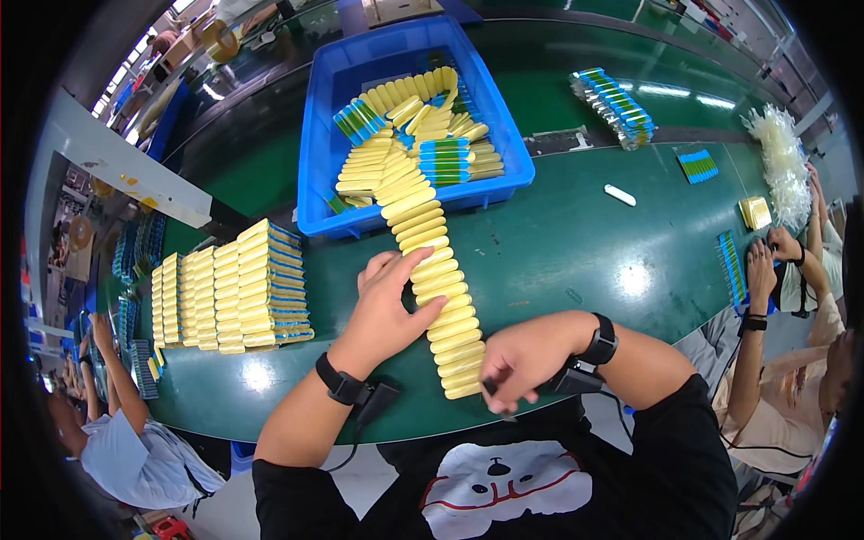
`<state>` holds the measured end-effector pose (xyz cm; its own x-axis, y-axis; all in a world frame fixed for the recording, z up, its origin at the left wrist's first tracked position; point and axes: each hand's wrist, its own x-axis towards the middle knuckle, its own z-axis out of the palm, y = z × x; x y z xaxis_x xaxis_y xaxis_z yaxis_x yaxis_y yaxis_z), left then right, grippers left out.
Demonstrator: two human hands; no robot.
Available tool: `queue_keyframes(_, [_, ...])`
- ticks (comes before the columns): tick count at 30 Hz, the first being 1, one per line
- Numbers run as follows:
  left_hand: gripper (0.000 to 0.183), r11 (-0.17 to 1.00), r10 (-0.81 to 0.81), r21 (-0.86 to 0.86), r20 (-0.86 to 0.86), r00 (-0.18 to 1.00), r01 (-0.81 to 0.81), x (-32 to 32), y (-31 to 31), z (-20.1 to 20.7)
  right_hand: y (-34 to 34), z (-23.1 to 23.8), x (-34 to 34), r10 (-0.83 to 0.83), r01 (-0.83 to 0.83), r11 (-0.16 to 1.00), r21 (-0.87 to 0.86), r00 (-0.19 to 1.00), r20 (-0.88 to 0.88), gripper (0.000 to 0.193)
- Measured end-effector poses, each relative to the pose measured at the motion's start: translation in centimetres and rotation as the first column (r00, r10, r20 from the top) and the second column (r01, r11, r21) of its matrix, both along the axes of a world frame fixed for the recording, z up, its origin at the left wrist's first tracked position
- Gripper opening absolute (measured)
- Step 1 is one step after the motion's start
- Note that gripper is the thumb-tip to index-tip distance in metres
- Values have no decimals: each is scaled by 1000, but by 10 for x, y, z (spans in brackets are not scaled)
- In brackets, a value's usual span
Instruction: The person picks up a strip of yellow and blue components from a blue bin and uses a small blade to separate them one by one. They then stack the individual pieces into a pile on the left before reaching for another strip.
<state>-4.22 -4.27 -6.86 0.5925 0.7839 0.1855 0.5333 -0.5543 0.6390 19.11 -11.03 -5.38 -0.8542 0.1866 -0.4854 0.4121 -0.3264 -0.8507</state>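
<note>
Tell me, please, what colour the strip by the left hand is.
The strip is pale yellow, best in head view.

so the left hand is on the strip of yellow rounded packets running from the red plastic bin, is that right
The plastic bin is blue, not red, as the head view shows; the left hand is on the strip of yellow rounded packets running from it.

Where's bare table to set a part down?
Widest: green table between strip and white piece, above the right hand. Smaller: between yellow stack and left hand, below the bin. Crowded: the bin itself, and along the strip at both hands.
</note>
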Motion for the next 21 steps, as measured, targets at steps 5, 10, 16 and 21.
queue_keyframes(5, [66, 1000, 5, -10, -1, 1000, -5, -2, -1, -1, 6, 5, 11, -381, 425, 893, 147, 888, -257, 14])
queue_keyframes(10, [70, 1000, 13, -6, 10, 1000, -13, -2, -1, -6, 22, -15, -3, -576, 723, 250, 644, 646, -500, 20])
queue_keyframes(16, [72, 1000, 14, -20, 23, 1000, -13, -2, -1, -4, 26, -19, -20, -542, 580, 122, 805, 719, -435, 24])
queue_keyframes(21, [73, 1000, 16, -4, 8, 1000, -16, -2, -1, -5, 28, -20, -13, -551, 496, 62, 866, 740, -384, 21])
